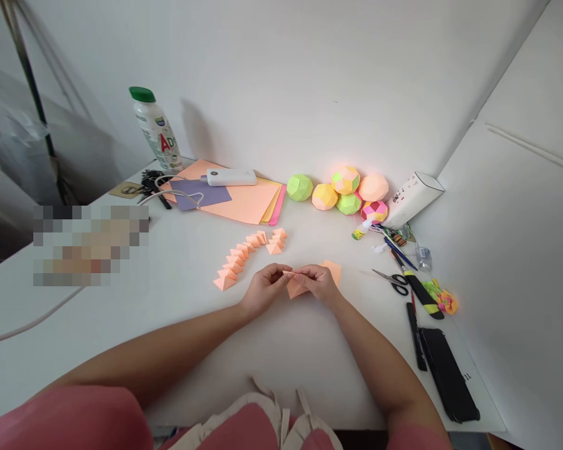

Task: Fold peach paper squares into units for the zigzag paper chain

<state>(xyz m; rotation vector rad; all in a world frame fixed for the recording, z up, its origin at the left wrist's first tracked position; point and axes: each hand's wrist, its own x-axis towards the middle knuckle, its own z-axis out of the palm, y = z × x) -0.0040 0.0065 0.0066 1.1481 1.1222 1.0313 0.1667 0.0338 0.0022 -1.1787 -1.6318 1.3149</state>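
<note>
My left hand (264, 290) and my right hand (319, 284) meet low over the white table, fingers closed in a pinch. Between their fingertips is a small piece of peach paper (288, 272), mostly hidden by the fingers. Under and beside my right hand lie peach paper squares (333, 270), partly covered by it. Left of my hands, a curved row of folded peach paper units (234, 261) runs away from me. A shorter row of the same folded units (275, 241) stands just beyond my fingertips.
Paper balls (325, 197) sit along the wall. Coloured paper sheets (244, 199) lie under a white power bank (231, 177); a bottle (157, 131) stands behind them. On the right are scissors (394, 281), a utility knife (422, 292) and a black phone (449, 375). A white cable (37, 319) crosses the left.
</note>
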